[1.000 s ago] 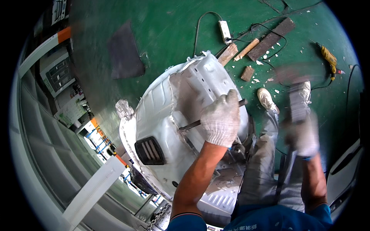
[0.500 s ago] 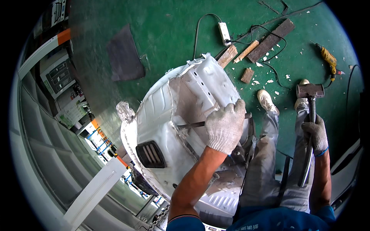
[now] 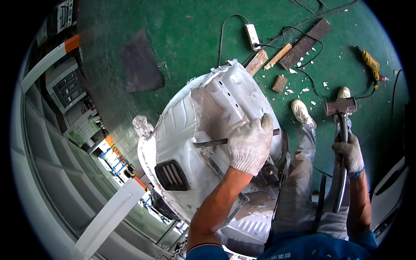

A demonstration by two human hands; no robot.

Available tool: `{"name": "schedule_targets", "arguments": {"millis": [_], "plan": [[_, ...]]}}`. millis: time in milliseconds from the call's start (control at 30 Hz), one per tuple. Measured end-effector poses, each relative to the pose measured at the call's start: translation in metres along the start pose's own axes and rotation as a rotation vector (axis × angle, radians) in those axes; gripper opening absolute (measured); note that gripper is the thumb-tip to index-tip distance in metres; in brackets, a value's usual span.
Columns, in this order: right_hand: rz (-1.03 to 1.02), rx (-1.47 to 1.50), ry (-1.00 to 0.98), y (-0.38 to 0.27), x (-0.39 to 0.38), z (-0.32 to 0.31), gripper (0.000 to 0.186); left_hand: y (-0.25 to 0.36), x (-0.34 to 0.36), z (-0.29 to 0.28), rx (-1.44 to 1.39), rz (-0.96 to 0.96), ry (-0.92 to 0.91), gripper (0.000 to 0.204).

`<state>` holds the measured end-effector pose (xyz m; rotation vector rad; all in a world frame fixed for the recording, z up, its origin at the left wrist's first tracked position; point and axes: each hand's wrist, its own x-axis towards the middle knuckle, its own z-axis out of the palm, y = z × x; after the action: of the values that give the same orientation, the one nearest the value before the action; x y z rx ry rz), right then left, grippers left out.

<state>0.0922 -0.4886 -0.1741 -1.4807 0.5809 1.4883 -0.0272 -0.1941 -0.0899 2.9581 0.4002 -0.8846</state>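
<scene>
A white car body section (image 3: 177, 125), with bent and bare patches, lies in front of me. My left hand (image 3: 249, 143), in a pale knit glove, is closed round a dark metal bar (image 3: 211, 142) that looks like a chisel. The bar's left end meets the white sheet metal, while its other end sticks out to the right of the glove. To the right, my gloved right hand (image 3: 349, 154) grips a sledgehammer (image 3: 341, 106) by its handle. The hammer's heavy head points away from me, over my right leg and shoe, apart from the bar.
Wood blocks (image 3: 305, 43), white chips and a power strip (image 3: 251, 37) with cables lie on the green floor (image 3: 190, 34). A yellow power drill (image 3: 370, 64) rests at the far right. A dark mat (image 3: 141, 60) is at the far left. A black vent (image 3: 171, 175) sits in the panel.
The sledgehammer and my right hand have moved left, toward the car body section. My left hand and the bar have shifted slightly left.
</scene>
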Motion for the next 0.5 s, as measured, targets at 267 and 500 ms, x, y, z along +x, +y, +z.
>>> {"name": "schedule_targets", "arguments": {"millis": [267, 500], "plan": [[-0.062, 0.048, 0.072, 0.003, 0.007, -0.004, 0.016, 0.012, 0.001, 0.006, 0.014, -0.003, -0.017, 0.027], [-0.076, 0.09, 0.099, 0.006, 0.003, -0.014, 0.015, 0.01, 0.002, 0.019, 0.058, -0.042, -0.063, 0.022]]}}
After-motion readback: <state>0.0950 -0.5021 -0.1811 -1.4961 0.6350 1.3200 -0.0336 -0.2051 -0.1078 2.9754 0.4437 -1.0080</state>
